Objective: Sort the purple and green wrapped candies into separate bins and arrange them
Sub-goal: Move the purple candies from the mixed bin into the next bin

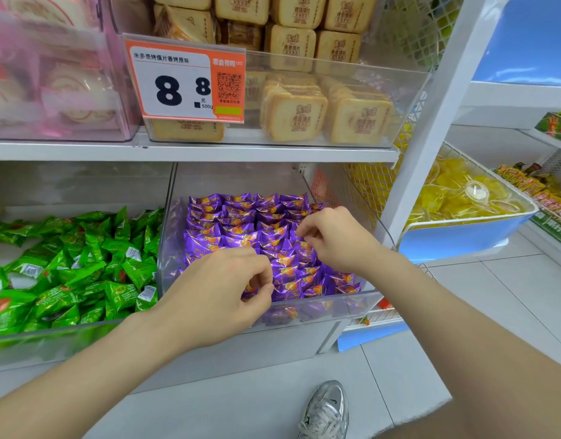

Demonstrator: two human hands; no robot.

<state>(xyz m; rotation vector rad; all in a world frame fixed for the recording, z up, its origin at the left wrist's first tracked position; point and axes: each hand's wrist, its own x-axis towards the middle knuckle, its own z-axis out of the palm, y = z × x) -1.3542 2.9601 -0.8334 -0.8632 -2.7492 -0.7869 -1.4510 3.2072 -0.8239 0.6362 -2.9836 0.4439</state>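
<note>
Purple wrapped candies stand in neat rows inside a clear bin on the lower shelf. My left hand is inside the front of that bin, thumb and fingers pinching a purple candy. My right hand hovers over the right rows, fingertips pinching the edge of another purple candy. Green wrapped candies lie in a loose heap in the clear bin to the left.
A shelf above holds clear bins of toast-slice packs with an orange price tag. To the right stand a blue basket of yellow sweets and more shelving. My shoe is on the tiled floor.
</note>
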